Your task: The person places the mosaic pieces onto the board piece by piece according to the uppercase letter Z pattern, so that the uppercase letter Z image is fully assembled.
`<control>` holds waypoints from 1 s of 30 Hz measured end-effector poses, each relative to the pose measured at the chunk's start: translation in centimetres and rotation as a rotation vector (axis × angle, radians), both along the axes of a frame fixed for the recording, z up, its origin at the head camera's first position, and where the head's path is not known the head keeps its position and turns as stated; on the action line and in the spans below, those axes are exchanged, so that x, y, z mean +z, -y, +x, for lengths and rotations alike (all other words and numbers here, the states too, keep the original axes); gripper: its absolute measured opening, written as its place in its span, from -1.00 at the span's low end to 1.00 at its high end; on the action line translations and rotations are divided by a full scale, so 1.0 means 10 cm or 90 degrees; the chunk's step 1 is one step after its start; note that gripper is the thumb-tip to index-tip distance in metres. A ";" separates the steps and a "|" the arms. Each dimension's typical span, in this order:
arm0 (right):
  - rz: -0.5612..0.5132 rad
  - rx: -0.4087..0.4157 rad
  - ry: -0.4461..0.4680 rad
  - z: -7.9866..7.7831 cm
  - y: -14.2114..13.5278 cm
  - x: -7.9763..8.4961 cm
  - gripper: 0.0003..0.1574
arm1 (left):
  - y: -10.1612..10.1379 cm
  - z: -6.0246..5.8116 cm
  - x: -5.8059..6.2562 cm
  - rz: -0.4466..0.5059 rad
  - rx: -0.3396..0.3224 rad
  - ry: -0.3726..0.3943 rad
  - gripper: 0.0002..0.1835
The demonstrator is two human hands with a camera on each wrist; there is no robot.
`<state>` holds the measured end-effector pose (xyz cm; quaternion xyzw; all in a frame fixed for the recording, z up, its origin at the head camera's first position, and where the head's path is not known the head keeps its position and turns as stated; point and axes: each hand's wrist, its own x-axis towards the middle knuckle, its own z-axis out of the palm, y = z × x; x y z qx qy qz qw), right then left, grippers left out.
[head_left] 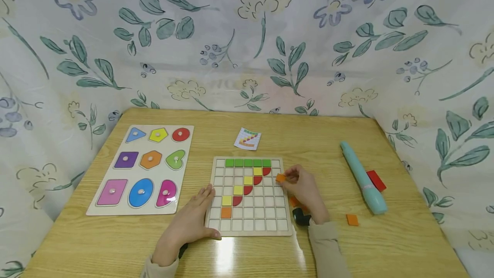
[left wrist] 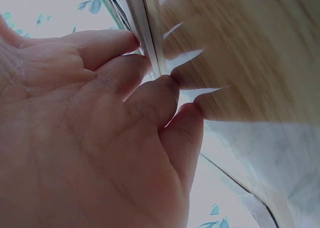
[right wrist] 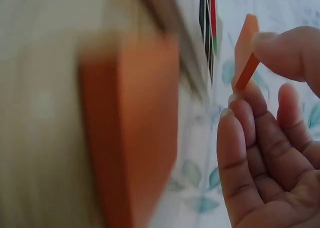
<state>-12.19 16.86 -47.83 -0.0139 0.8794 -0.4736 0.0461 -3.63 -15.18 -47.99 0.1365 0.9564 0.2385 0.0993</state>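
Note:
A pale square grid board (head_left: 270, 214) lies on the table. Green squares (head_left: 248, 163) line its top row, yellow squares (head_left: 238, 190) and red quarter-rounds (head_left: 248, 190) step down a diagonal, and one orange square (head_left: 226, 213) sits at the lower left. My left hand (head_left: 189, 220) rests at the board's left side, fingers extended against the edge and thumb by the near corner. Between thumb and fingertips, my right hand (head_left: 303, 185) pinches an orange square tile (right wrist: 244, 45) over the board's right edge. More orange pieces (head_left: 294, 201) lie partly hidden beneath that hand.
Left of the board lies a knobbed shape puzzle (head_left: 146, 173). A small pattern card (head_left: 248, 139) is behind the board. On the right are a teal tapered cylinder (head_left: 362, 179), a red piece (head_left: 376, 180) and a loose orange tile (head_left: 352, 220). Floral cloth (head_left: 247, 46) surrounds the table.

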 end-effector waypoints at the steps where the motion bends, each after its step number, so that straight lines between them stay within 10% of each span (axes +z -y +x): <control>1: -0.001 0.007 0.002 0.01 0.04 0.01 -0.64 | 0.00 0.00 0.00 -0.001 0.000 0.002 0.30; 9: -0.047 0.058 0.008 0.17 0.34 0.11 -0.68 | 0.01 0.00 -0.01 -0.002 0.005 0.014 0.30; 19: -0.031 0.245 -0.046 0.38 0.74 0.02 -0.72 | 0.01 0.01 0.02 0.000 -0.006 0.002 0.29; 30: 0.093 0.301 -0.058 0.50 0.94 0.02 -0.72 | 0.01 -0.01 0.02 0.001 0.003 0.002 0.27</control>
